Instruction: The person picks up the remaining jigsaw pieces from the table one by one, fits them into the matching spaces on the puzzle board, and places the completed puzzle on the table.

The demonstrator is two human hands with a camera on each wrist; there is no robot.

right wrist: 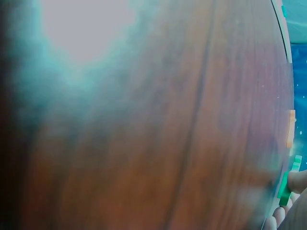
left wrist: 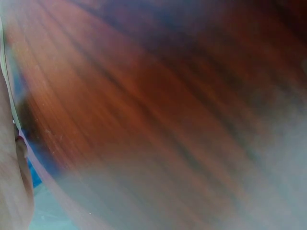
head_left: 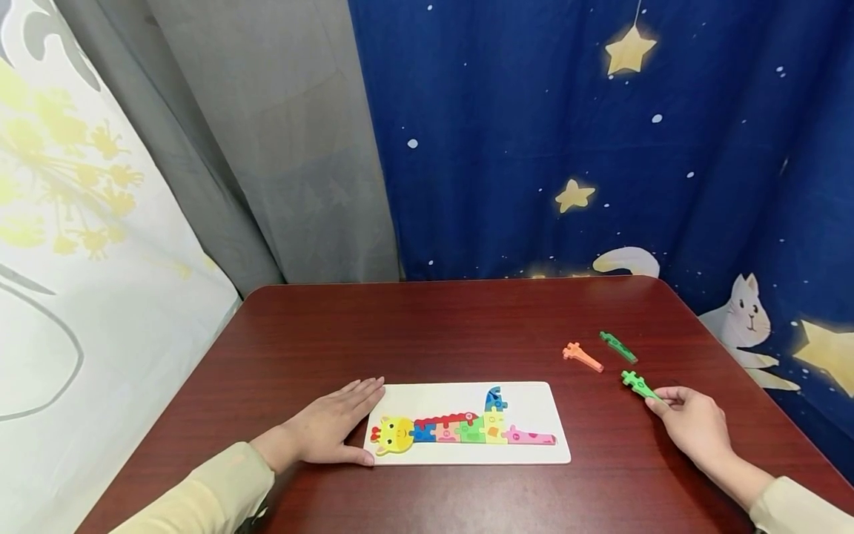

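A white puzzle board (head_left: 440, 400) lies on the table, bearing a giraffe of coloured pieces with a yellow head (head_left: 396, 435) at its left end. My left hand (head_left: 333, 424) rests flat along the board's left edge, fingers straight. To the right of the board, my right hand (head_left: 694, 426) pinches a light green puzzle piece (head_left: 638, 383) between thumb and fingers. That green piece (right wrist: 284, 189) also shows at the right edge of the right wrist view. Just beyond it lie an orange puzzle piece (head_left: 583, 357) and a dark green puzzle piece (head_left: 619, 347).
The dark red wooden table (head_left: 400, 326) spreads around the board. Behind it hang a grey curtain (head_left: 287, 148) and a blue starry curtain (head_left: 500, 148). White fabric (head_left: 87, 297) hangs along the left side.
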